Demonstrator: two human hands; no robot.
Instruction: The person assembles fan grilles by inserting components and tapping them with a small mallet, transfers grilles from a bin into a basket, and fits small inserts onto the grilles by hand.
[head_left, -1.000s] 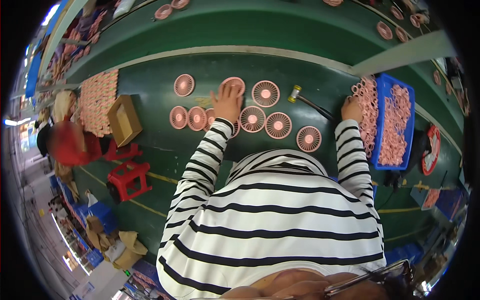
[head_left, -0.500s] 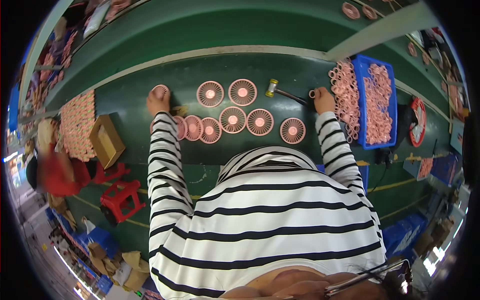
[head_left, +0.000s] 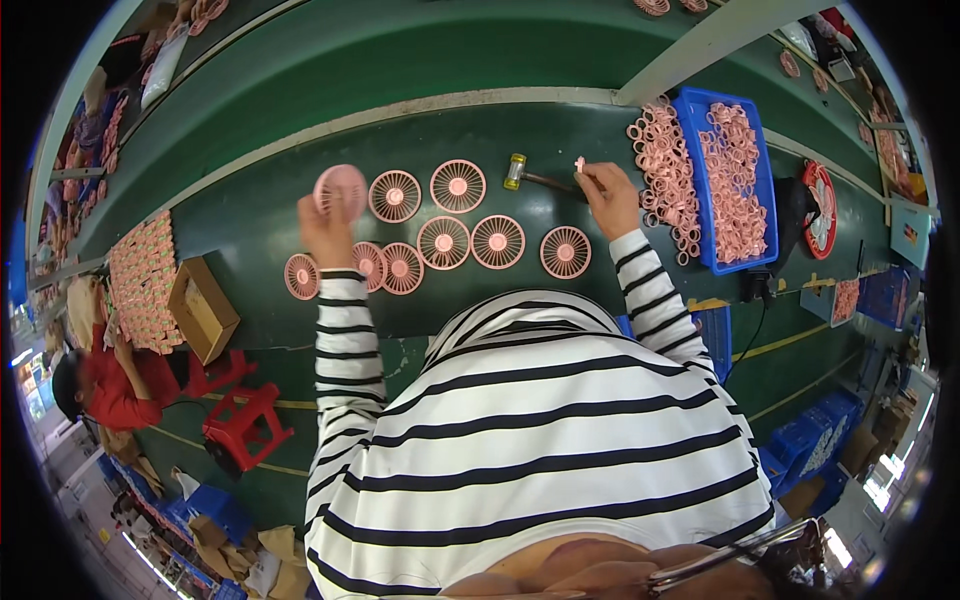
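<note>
My left hand [head_left: 327, 235] grips a pink round fan grille [head_left: 341, 184], raised and somewhat blurred above the bench at the left. Between the thumb and fingers of my right hand [head_left: 613, 203] is a small pink ring [head_left: 580, 164], held up off the bench. A mallet with a yellow-and-silver head [head_left: 515, 172] lies just left of that hand; its dark handle points toward my fingers. Several more pink grilles lie flat between my hands, among them one at the back [head_left: 458, 187], one in the middle [head_left: 497, 242] and one nearer my right arm [head_left: 566, 252].
Loose pink rings [head_left: 665, 165] lie heaped at the right, against a blue crate [head_left: 765, 205] full of them. An open cardboard box [head_left: 205, 310] and rows of pink parts [head_left: 143, 275] are at the left. A person in red [head_left: 130, 380] works by a red stool [head_left: 245, 420].
The view has shifted a little. My left hand has lifted the grille and moved right, toward the back row. With the ring, my right hand has come slightly left, nearer the mallet's head.
</note>
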